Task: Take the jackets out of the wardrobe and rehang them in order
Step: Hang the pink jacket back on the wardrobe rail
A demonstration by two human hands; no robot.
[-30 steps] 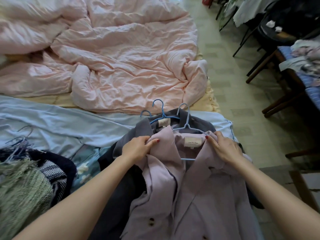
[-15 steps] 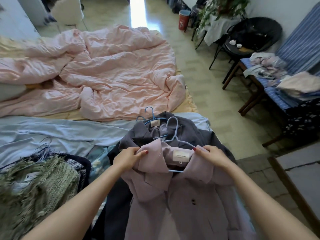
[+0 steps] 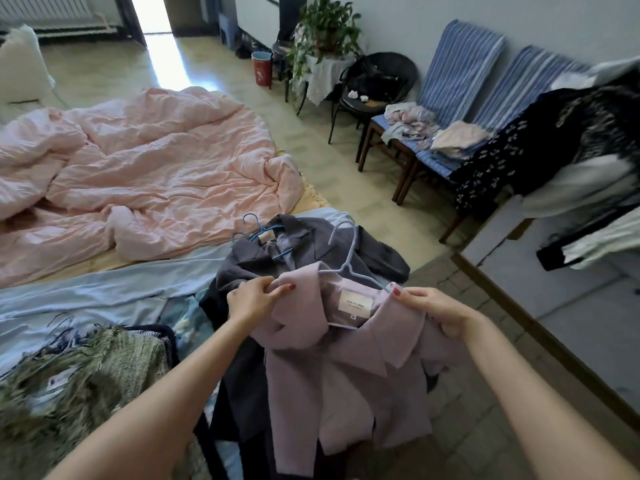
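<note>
Lilac jacket (image 3: 346, 368), gripped by left hand (image 3: 252, 299), right hand (image 3: 436, 313)

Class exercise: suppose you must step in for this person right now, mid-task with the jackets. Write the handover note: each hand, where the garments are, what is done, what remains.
Left hand: grips the left collar of the lilac jacket.
Right hand: grips its right shoulder.
The lilac jacket is on a pale hanger, lifted above the grey jacket, which lies on the bed on a blue hanger.
A green fringed garment lies to the left with other dark clothes.
Done: jackets are out and on the bed.
Left: hang the lilac one, then the grey and the rest, in order. The wardrobe rail is not clearly in view.
</note>
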